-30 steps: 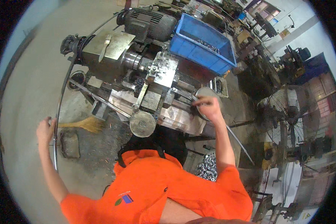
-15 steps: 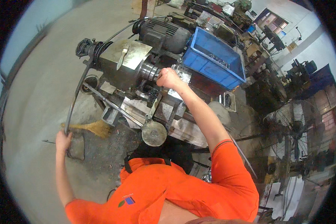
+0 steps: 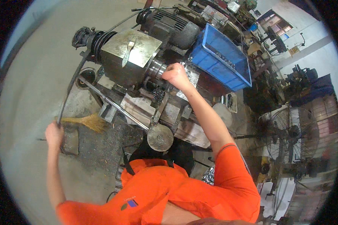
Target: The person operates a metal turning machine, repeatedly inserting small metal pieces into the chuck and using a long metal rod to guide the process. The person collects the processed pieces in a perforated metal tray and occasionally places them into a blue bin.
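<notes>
My left hand [image 3: 54,134] is closed round the lower end of a long dark lever [image 3: 68,89]. This lever runs up to the rear end of a small lathe's headstock [image 3: 122,73]. My right hand [image 3: 176,77] is curled at the front of the shiny steel spindle [image 3: 156,69]; whatever its fingers hold there is hidden. On the headstock's flat top lies a paintbrush [image 3: 128,54]. Below my right hand sits the tool slide [image 3: 171,111], with a round metal disc [image 3: 160,138] nearest my body. A steel bar [image 3: 112,102] slants along the machine's left side.
A blue plastic crate [image 3: 218,69] holding small metal parts stands beyond my right hand. Behind the headstock is a dark electric motor [image 3: 171,28]. A straw broom [image 3: 89,122] lies on the floor near my left hand. To the right stands a large fan [image 3: 294,131].
My left hand and the lever's lower end have swung outward to the left. My right hand stays at the spindle. The whole view has shifted slightly.
</notes>
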### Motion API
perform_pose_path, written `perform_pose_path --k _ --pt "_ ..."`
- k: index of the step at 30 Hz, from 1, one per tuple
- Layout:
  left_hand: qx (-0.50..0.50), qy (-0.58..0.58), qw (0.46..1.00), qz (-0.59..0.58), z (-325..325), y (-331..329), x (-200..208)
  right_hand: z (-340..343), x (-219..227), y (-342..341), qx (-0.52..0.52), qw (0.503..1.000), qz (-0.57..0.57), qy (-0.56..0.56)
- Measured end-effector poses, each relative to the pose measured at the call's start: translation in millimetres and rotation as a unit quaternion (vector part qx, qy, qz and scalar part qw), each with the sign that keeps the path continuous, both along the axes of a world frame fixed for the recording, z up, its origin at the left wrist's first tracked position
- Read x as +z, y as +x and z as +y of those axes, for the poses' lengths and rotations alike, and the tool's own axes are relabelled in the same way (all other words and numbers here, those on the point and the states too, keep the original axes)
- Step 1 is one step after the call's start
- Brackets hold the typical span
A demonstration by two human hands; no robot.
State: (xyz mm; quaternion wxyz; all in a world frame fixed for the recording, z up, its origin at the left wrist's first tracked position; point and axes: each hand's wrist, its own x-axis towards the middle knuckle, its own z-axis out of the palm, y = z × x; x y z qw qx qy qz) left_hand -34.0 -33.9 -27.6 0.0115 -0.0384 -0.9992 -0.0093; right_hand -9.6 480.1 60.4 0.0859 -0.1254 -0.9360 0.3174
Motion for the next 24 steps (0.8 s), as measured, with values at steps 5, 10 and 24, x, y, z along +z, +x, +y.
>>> perform_pose_path --k 5,10,24 --pt "-0.028 -0.162 0.976 0.141 -101 -99 -9 -5 -3 -7 -0.031 0.999 0.012 0.017" --pt "-0.008 -0.147 0.983 0.112 -83 -111 -1 6 -10 4 -0.008 0.998 0.066 0.007" --pt "-0.141 0.167 0.966 -0.139 165 -28 -162 121 -45 340 -0.273 0.952 0.116 0.081"
